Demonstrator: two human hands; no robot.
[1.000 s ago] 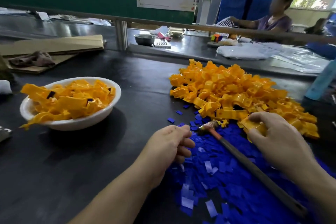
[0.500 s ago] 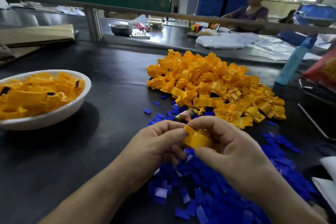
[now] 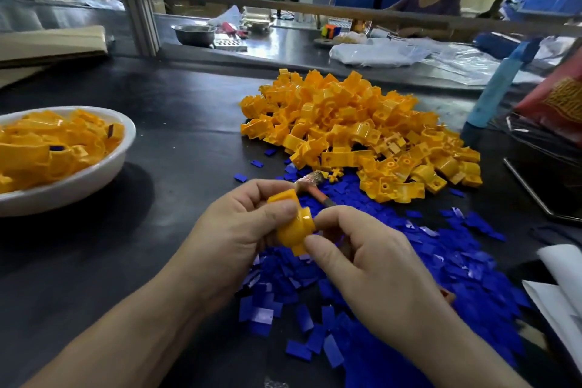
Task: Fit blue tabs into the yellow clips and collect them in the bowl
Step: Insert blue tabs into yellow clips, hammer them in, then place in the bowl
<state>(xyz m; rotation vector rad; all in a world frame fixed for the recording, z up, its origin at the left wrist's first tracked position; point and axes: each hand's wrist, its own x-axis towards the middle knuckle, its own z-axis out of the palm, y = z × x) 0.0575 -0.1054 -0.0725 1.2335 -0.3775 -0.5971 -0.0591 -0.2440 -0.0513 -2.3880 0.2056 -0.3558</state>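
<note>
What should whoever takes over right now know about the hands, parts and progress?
Left hand grips a yellow clip; right hand pinches its near end. Tab inside: cannot tell.
Clip pile lies ahead, blue tabs beneath and right of the hands, bowl at left.
Done: bowl holds many clips, a few showing tabs.
Left: the big pile.

A second ago our left hand (image 3: 239, 230) lay curled on the heap of small blue plastic tabs (image 3: 456, 261) while our right hand (image 3: 371, 264) reached into the far pile of yellow plastic clips (image 3: 356, 129). Now both hands meet near us above the tabs, pinching one curved yellow plastic clip (image 3: 293, 227) between them. Since half a second ago we turn it, so its rounded back faces up.
</note>
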